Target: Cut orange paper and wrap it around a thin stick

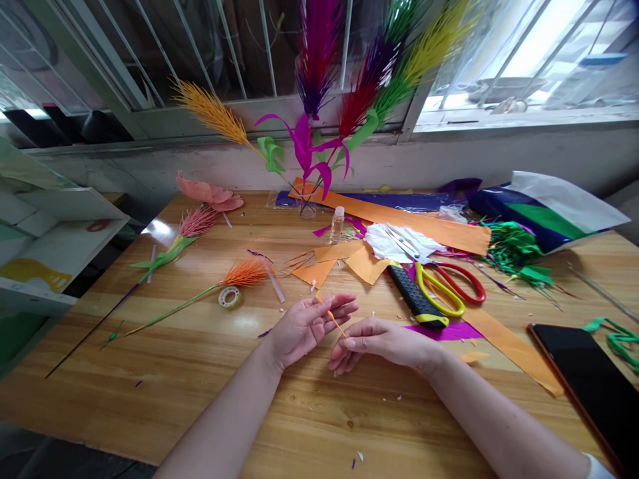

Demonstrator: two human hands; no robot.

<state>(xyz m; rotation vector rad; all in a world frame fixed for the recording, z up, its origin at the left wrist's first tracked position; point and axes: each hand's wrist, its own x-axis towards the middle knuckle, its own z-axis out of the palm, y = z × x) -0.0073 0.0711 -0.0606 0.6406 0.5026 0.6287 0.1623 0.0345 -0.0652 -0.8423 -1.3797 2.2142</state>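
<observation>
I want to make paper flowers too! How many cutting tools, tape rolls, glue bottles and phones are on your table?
Scissors: 2, a yellow pair and a red pair
Knife: 1
Tape roll: 1
Glue bottle: 1
Phone: 1
Total: 6
The left hand and right hand pinch a thin orange paper strip.

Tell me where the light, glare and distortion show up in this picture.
Head view: daylight blows out the window at upper right; glare patches sit on the wooden table near the tape roll; wide-angle bending curves the table edges; the left hand and right hand stay sharp.
</observation>
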